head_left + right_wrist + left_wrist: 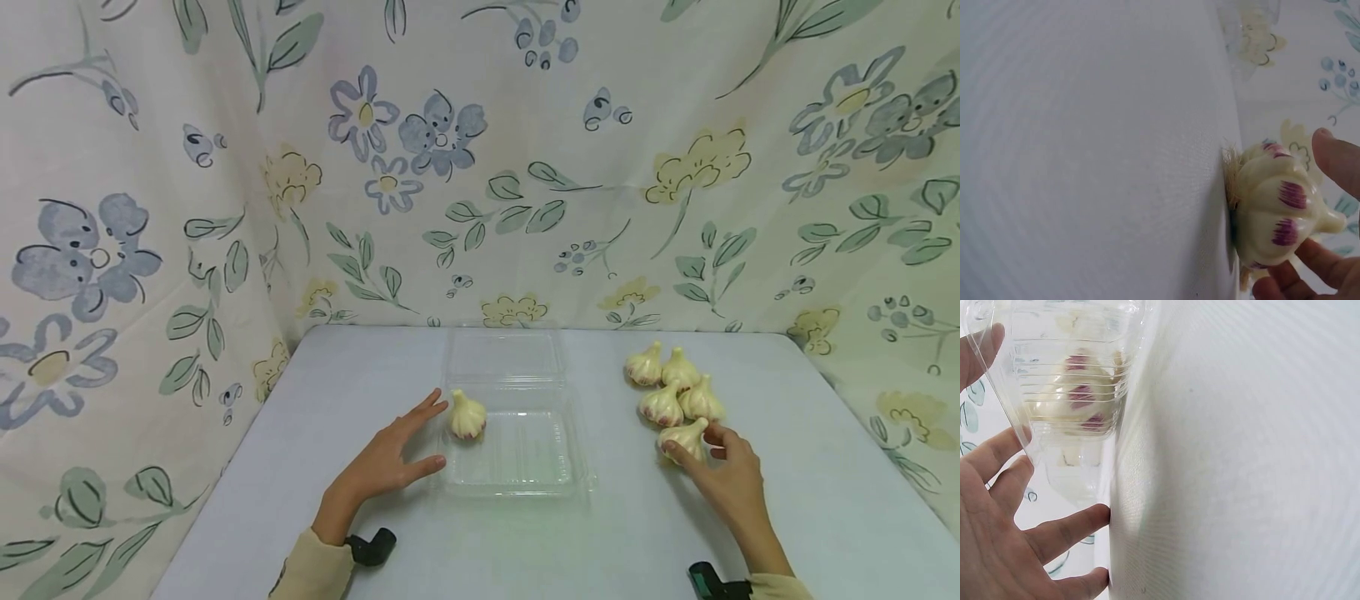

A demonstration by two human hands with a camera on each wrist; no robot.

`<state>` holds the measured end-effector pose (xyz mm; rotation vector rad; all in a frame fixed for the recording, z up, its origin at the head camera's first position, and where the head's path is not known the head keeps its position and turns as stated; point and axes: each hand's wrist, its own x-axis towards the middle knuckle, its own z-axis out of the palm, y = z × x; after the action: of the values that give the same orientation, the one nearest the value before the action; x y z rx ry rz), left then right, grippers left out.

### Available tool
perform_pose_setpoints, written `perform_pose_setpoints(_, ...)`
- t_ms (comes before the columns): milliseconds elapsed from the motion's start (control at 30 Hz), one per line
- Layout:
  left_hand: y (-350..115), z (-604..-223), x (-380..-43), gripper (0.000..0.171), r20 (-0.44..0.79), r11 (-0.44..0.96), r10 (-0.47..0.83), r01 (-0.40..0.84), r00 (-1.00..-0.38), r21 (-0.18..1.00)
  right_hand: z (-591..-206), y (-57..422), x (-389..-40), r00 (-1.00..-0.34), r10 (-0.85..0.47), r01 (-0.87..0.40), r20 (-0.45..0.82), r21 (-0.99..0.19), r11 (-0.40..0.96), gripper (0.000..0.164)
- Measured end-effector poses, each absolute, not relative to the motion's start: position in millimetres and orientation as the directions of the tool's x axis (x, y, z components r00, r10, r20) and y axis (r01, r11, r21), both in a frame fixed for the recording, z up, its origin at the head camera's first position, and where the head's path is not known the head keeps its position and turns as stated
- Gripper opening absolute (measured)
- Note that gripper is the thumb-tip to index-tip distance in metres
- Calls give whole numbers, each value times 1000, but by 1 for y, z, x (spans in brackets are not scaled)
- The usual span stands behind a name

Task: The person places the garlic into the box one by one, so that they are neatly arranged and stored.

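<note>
A clear plastic clamshell container (516, 485) lies with its lid thrown back. Inside at its left stands a garlic bulb (468, 415), visible through the ridged wall in the left wrist view. My left hand (384, 457) is spread beside the container's left edge; some fingertips (1025, 434) appear to touch the rim. At the right, my right hand (723, 475) has its fingers curled round another garlic bulb (1279, 206), purple-marked, roots down on the table. The thumb (1335, 159) lies at the bulb's left, slightly apart in the right wrist view.
Several more garlic bulbs (678, 387) cluster just behind the one at my right hand. A white table (630, 533) carries everything. Floral cloth (480, 242) hangs along the back and sides. A dark wrist camera mount (375, 547) sits at my left wrist.
</note>
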<state>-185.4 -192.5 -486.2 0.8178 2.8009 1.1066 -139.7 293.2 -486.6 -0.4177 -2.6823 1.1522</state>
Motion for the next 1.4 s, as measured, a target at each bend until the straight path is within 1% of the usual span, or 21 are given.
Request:
perform_pose_setpoints(200,-192,-485,-185,78,163,605,478,458,-863,652,-488,296,-139,-958,285,193,11,-711,677,83)
perform_pose_setpoints(500,-192,-485,-185,78,166,609,474,458,-865,648,-488,297,-140,-975,218,131,37,-696,706,79)
perform_pose_setpoints(733,-193,-485,-184,78,166,609,474,458,-865,648,-487,294,-139,-969,242,140,50,-695,705,77)
perform_pose_setpoints(1000,-192,-484,-184,77,163,607,475,456,-865,651,-487,296,-140,-973,232,159,10,-697,699,80)
perform_pose_setpoints(1267,-192,-482,-184,78,158,607,474,452,-866,653,-489,297,-140,-970,242,166,12,-696,698,77)
perform_pose_setpoints(1400,-192,-483,-184,78,155,609,473,448,-868,655,-490,296,-141,-967,255,186,-5,-699,691,78)
